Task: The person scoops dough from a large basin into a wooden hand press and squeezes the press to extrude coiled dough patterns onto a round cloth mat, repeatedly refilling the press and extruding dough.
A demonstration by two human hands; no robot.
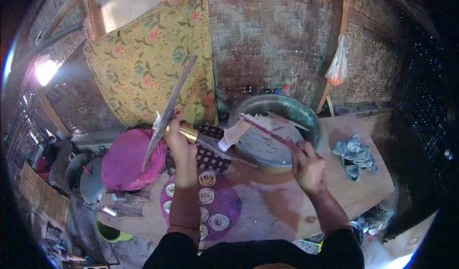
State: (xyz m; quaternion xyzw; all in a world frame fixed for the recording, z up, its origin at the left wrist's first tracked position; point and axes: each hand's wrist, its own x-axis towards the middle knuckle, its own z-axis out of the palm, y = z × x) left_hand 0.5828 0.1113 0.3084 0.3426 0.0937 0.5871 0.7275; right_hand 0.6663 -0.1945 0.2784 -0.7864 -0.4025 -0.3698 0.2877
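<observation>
My left hand is wrapped round a wooden press tool with two long handles and a brass-coloured cylinder. In my right hand is a flat wooden stick, with pale dough at its far end. That end is over the left rim of a large metal basin, which holds a pale dough-like mass. Below my left hand, a round purple mat carries several coiled pale noodle rings. Another stick lies in the basin.
A pink round stack stands left of my left hand. A crumpled grey-blue cloth lies on the wooden table at the right. Behind hang a floral cloth and a plastic bag. A green bucket is below left.
</observation>
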